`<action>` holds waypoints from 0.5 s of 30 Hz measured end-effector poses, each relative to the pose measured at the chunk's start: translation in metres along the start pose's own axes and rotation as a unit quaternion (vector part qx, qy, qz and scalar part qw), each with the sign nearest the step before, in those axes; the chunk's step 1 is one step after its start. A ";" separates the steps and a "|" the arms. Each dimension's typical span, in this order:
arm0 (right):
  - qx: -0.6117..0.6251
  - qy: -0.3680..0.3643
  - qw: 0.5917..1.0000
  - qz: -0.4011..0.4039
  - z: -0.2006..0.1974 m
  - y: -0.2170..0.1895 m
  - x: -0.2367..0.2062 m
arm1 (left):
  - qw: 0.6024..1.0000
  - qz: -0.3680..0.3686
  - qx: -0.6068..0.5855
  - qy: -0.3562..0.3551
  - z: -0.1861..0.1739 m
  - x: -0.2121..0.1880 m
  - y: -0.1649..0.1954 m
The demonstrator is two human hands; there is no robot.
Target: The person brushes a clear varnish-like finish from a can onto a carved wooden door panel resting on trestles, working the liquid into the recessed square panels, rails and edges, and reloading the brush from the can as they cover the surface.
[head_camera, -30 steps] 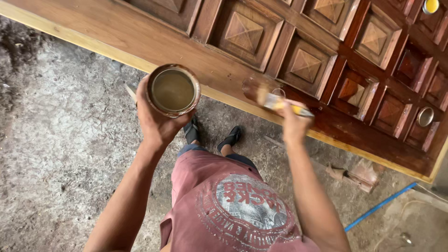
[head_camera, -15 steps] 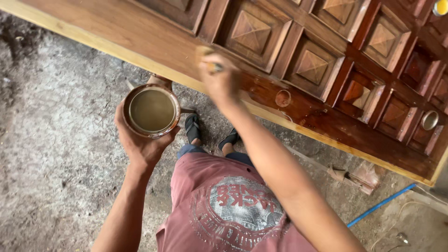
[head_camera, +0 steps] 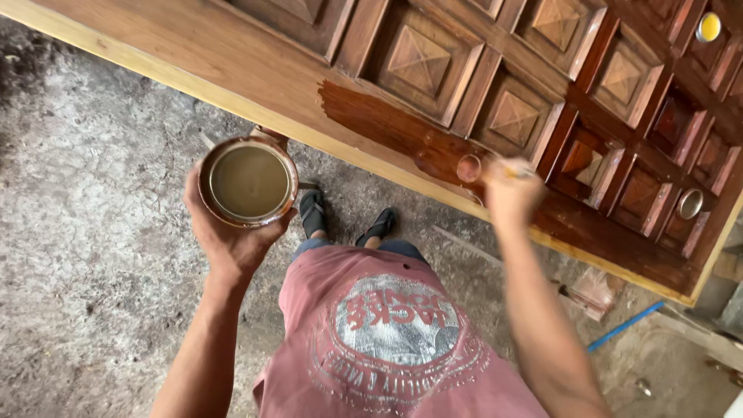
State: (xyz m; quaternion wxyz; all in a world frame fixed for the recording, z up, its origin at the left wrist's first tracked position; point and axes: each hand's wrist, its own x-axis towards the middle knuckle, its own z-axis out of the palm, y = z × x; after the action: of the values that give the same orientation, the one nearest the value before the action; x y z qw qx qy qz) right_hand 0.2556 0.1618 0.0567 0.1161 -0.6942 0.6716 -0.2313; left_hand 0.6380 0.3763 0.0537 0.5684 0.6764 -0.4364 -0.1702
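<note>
My left hand (head_camera: 232, 240) cups a round tin (head_camera: 248, 181) of murky brown varnish from below, held level over the floor. My right hand (head_camera: 511, 193) grips a paintbrush (head_camera: 517, 168) with a yellow handle and rests on the lower rail of a carved wooden door (head_camera: 542, 101) that lies flat in front of me. A dark wet streak of varnish (head_camera: 387, 120) runs along that rail, from the pale bare wood on the left to my right hand. A round lock hole (head_camera: 469, 168) sits just left of the hand. The brush bristles are hidden.
Cracked grey concrete floor (head_camera: 93, 232) spreads below the door's pale edge. My feet in dark sandals (head_camera: 344, 220) stand close to the door. A blue rod (head_camera: 623, 327) and wood scraps lie on the floor at the right. Another lock hole (head_camera: 689, 203) is further right.
My right hand swept the brush left along the rail, then back to the right, leaving a fresh dark streak. The tin stayed level in my left hand and dropped a little.
</note>
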 end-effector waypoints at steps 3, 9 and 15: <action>0.164 -0.073 0.982 -0.066 0.085 -0.096 -0.012 | 0.999 -0.011 0.052 0.011 0.007 0.003 0.000; 0.222 -0.128 0.958 -0.126 0.099 -0.119 -0.034 | 0.999 -0.022 -0.013 -0.037 0.016 0.010 0.002; 0.000 -0.012 0.994 0.111 -0.054 0.057 -0.051 | 0.999 -0.021 -0.014 -0.033 0.011 0.007 -0.004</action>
State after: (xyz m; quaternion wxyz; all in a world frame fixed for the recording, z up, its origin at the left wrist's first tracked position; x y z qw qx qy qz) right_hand 0.1802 0.2158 0.0685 0.1487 -0.6177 0.7435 -0.2085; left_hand 0.6353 0.3633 0.0490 0.5593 0.6716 -0.4383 -0.2098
